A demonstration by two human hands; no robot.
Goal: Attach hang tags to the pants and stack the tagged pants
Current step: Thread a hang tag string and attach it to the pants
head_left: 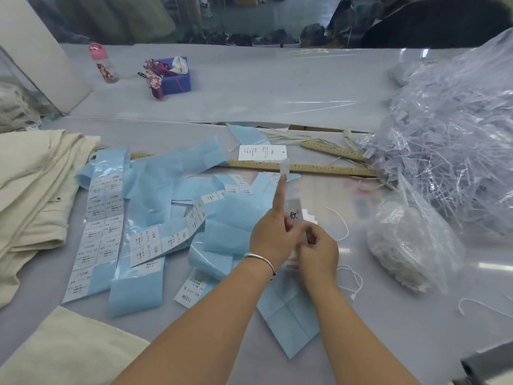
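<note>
My left hand [273, 232] and my right hand [316, 250] meet over the middle of the table. Together they hold a small stack of white hang tags [295, 216]; the top tag bears black characters. The left index finger points straight up, with a small pale sticker [285, 167] on its tip. The right hand's fingers curl and pinch the tags' lower edge. Cream pants [36, 190] lie stacked at the left, and another cream pair [69, 354] lies at the near left edge.
Blue backing strips with white size stickers [102, 218] lie scattered across the table. Two wooden rulers [305, 166] lie behind them, beside a single white tag [262, 152]. Bags of clear plastic fasteners [449, 151] and string loops [402, 245] sit right. A bottle [103, 63] and purple box [175, 76] stand far back.
</note>
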